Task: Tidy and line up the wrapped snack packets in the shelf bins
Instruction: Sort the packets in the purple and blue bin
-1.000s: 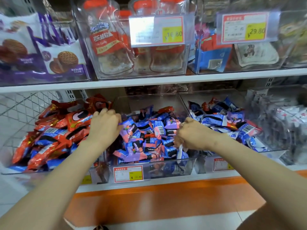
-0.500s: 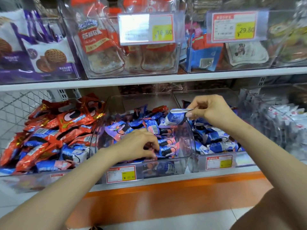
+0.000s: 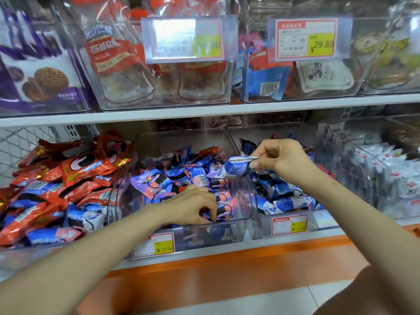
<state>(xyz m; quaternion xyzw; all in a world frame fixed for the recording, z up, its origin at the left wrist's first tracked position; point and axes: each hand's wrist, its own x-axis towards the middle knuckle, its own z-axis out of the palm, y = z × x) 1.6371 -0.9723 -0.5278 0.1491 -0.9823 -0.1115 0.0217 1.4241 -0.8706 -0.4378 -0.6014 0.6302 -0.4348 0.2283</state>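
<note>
While the right hand [image 3: 281, 160] hangs above the clear wall between two bins, its thumb and forefinger pinch a blue-and-white packet [image 3: 236, 167] by the crimped end. The packet juts out to the hand's left, clear of the heaps below. Beneath that hand and its wrist lies the right-hand bin [image 3: 322, 220], filled with blue-and-white wrappers [image 3: 286, 203]. The left hand [image 3: 193, 206] rests low in the middle bin [image 3: 227, 231], near its front wall, fingers curled down into the purple and pink packets [image 3: 156, 180] — whether they actually grip one cannot be told. Left of this hand, red packets [image 3: 86, 167] are heaped in a loose pile. Just below its wrist, a price label [image 3: 155, 245] fronts the bin.
</note>
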